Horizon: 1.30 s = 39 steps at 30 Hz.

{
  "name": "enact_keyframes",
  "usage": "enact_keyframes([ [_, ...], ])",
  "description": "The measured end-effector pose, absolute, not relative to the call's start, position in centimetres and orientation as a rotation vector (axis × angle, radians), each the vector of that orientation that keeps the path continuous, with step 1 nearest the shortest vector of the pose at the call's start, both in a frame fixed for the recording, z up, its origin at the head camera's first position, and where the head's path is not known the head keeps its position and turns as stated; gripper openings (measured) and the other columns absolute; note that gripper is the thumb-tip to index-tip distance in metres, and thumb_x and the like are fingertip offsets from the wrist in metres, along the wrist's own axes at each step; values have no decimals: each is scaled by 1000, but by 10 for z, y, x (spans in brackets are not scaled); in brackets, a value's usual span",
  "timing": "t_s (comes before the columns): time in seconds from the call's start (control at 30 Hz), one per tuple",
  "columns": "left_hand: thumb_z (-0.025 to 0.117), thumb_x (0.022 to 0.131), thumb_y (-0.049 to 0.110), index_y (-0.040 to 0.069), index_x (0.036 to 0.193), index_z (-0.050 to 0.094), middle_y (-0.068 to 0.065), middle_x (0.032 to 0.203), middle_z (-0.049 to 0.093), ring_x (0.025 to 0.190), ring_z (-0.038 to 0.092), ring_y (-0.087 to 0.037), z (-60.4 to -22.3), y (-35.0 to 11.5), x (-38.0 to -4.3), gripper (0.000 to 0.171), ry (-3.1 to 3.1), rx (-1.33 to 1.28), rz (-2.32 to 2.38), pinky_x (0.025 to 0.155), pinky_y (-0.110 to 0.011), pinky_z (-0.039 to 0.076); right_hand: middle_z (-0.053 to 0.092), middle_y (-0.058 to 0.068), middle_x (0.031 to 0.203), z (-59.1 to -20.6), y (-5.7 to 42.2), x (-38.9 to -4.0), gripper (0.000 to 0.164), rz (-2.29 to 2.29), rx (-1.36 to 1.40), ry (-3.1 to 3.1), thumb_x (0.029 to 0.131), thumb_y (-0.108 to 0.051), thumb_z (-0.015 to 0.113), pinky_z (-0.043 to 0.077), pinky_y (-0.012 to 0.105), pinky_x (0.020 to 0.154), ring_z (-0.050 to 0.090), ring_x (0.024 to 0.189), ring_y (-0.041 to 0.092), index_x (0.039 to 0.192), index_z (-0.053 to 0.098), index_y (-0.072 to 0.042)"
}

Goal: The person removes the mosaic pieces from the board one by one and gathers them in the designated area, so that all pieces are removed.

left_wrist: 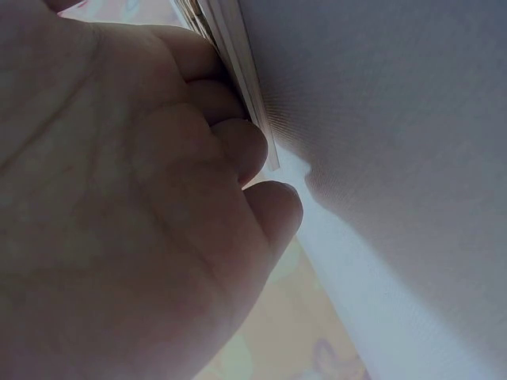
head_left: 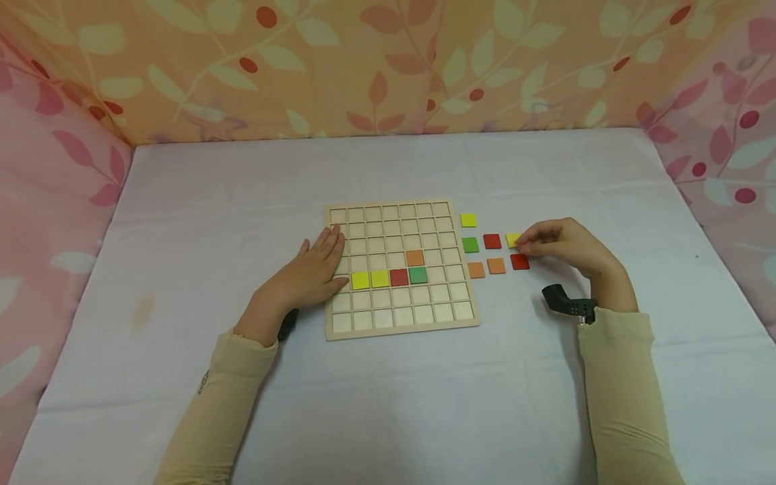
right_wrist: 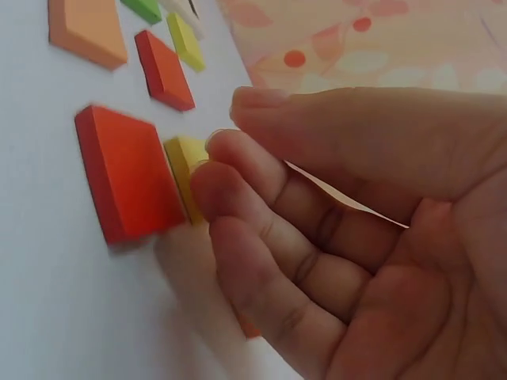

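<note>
Narrow, empty right-hand grip point(head_left: 564, 245) by yellow square tile point(head_left: 512, 240)
Just pinch edges, brace wooden grid board point(head_left: 383, 298) with flat left hand point(head_left: 307, 271)

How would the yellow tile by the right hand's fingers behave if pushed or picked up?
The yellow tile would likely slide rather than roll or tip: it is square and lies flat on the cloth. It is probably stiff, given its straight edges and flat faces. Being small and thin, it should be light, though its material is hard to tell.
</note>
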<state>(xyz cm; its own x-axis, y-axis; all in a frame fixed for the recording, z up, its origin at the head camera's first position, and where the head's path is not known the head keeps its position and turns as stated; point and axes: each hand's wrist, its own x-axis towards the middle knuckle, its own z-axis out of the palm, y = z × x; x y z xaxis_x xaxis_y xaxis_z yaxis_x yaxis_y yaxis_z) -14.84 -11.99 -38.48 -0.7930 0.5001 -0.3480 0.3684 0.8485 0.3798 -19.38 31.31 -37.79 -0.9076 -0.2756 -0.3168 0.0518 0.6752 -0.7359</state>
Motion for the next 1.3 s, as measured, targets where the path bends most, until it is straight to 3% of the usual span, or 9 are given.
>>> enact_keyframes([
  [0.4, 46, 99, 30, -7, 147, 3, -19, 155, -10, 142, -9, -30, -386, -119, -150, 74, 2579, 639, 401, 112, -52, 1, 70, 7, 95, -376, 278, -195, 21, -1216, -251, 2409, 84, -14, 72, 45, 21, 77, 58, 88, 13, 99, 70, 0],
  [0.63, 47, 98, 30, -6, 147, 3, -19, 155, -9, 142, -9, -30, -388, -119, -150, 75, 2582, 631, 386, 112, -51, 1, 69, 9, 93, -374, 252, -197, 22, -1267, -382, 2321, 84, -11, 71, 48, 22, 73, 60, 83, 14, 99, 68, 4],
  [0.83, 47, 98, 31, -6, 148, 4, -18, 155, -9, 143, -9, -29, -389, -119, -150, 76, 2589, 618, 382, 113, -50, 2, 68, 17, 94, -375, 225, -199, 19, -1340, -435, 2238, 84, -4, 69, 52, 26, 73, 65, 81, 17, 99, 67, 7],
  [1.3, 47, 98, 29, -6, 147, 3, -19, 155, -9, 142, -10, -30, -385, -120, -148, 75, 2587, 628, 397, 112, -52, 1, 69, 11, 92, -379, 175, -203, 12, -1259, -583, 2207, 84, -5, 70, 47, 26, 74, 61, 82, 20, 94, 70, 1],
])
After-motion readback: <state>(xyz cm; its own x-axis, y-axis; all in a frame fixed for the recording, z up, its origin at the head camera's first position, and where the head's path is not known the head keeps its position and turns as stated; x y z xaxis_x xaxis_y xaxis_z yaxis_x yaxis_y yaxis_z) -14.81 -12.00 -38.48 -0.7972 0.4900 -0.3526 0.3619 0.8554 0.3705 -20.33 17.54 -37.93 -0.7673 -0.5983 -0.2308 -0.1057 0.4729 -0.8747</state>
